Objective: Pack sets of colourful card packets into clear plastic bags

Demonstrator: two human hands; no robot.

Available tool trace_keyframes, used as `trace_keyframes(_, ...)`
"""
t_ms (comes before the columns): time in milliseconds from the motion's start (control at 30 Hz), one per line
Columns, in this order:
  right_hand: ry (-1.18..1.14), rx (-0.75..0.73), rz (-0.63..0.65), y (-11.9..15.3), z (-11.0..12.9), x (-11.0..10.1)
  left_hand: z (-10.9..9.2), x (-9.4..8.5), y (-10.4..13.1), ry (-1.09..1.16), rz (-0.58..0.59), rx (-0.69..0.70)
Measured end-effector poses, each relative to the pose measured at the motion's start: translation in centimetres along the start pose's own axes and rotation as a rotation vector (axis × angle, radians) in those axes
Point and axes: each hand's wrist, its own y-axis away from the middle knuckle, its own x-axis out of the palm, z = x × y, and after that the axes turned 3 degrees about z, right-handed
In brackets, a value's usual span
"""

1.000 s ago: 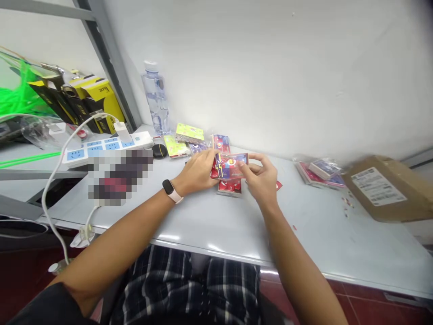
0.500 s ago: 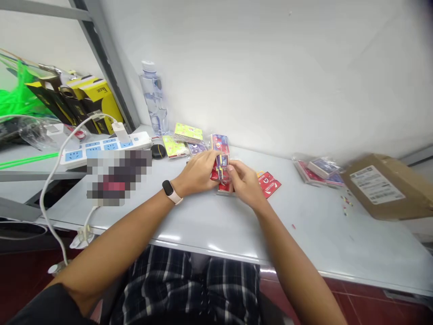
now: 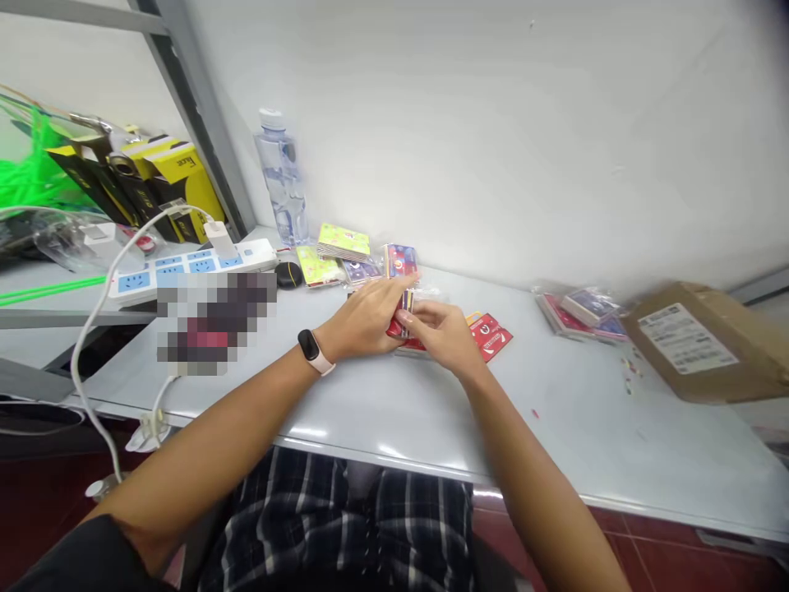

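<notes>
Both hands are closed around a small bundle of matchbook-sized printed boxes or cards [image 3: 403, 306], red, dark and yellow, partly hidden by my fingers. My left hand [image 3: 370, 316] grips its left side, with a pink-strapped band on the wrist. My right hand [image 3: 442, 333] pinches the right side, thumb across the front. Under the hands lies a red stack, mostly covered. A flat red printed card [image 3: 491, 335] lies right of my right hand. Just behind are a red-and-blue wrapped pack [image 3: 400, 260] and a yellow-green stack [image 3: 343, 241].
A water bottle [image 3: 282, 185] stands against the wall. At left are a power strip [image 3: 252, 255] with a white cable, a black round object [image 3: 288, 275] and a blurred-out item. Wrapped packs [image 3: 583, 312] and a cardboard box [image 3: 708, 341] sit at right, near small coloured bits [image 3: 629, 366].
My right thumb and fingers have moved left over the bundle, and my left fingers now reach across its top. Less of the bundle shows.
</notes>
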Motion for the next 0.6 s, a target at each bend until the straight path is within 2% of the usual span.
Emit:
trace_keyframes(200, -0.017, 0.069, 0.028, 0.1, 0.1, -0.3, -0.6, -0.3, -0.1, 0.081, 0.022, 0.024)
trace_keyframes(267, -0.033, 0.087, 0.004, 0.2, 0.3, -0.7, -0.7, -0.7, -0.2, 0.125, -0.006, 0.026)
trace_keyframes(333, -0.033, 0.094, -0.05, 0.4, 0.4, -1.2, -0.5, -1.2, -0.4, 0.18, -0.089, -0.015)
trace_keyframes(400, -0.05, 0.086, -0.102, 0.4, 0.4, -2.0, 0.2, -1.7, -0.6, 0.26, -0.246, -0.163)
trace_keyframes(467, -0.112, 0.075, -0.125, 0.3, 0.2, -2.7, 1.1, -1.8, -0.9, 0.402, -0.414, -0.397)
trace_keyframes(500, -0.149, 0.072, -0.125, 0.2, 0.0, -3.0, 1.6, -1.8, -1.0, 0.511, -0.436, -0.522)
trace_keyframes(533, -0.182, 0.072, -0.121, 0.2, -0.3, -3.2, 1.9, -1.7, -1.2, 0.659, -0.402, -0.629)
trace_keyframes(567, -0.21, 0.076, -0.113, 0.1, -0.4, -3.4, 2.2, -1.5, -1.3, 0.836, -0.357, -0.706)
trace_keyframes(600, -0.229, 0.081, -0.105, 0.1, -0.6, -3.5, 2.3, -1.4, -1.4, 0.989, -0.301, -0.724)
